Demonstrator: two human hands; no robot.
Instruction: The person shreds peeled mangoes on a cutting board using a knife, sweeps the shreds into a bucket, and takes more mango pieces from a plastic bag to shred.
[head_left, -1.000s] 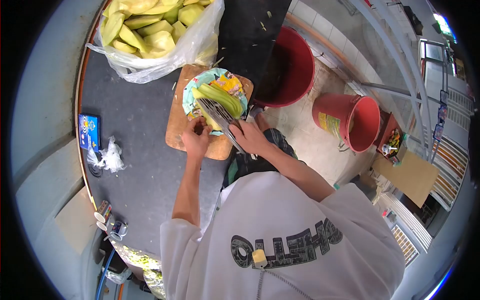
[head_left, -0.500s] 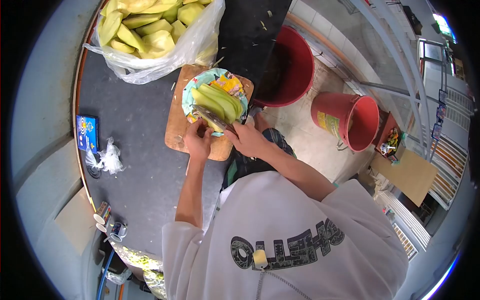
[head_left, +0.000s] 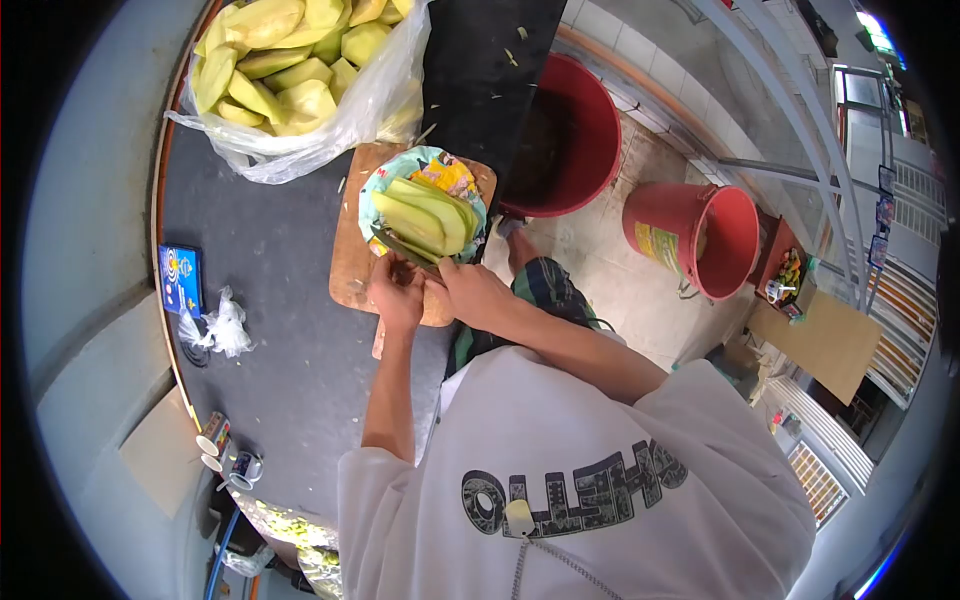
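Observation:
Pale green slices lie side by side on a round, colourfully printed plate, which rests on a wooden cutting board. The knife lies across the near side of the slices, its blade seen nearly edge-on. My right hand is closed on the knife at its near right end. Just left of it, my left hand has its fingers curled at the plate's near edge; whatever they pinch is too small to make out.
A plastic bag full of peeled yellow-green pieces is at the back left. A blue box, crumpled plastic and mugs stand along the left side. Two red buckets are on the floor at right.
The knife has turned from broadside to nearly edge-on and moved to the near side of the slices. My right hand has moved left, close to my left hand.

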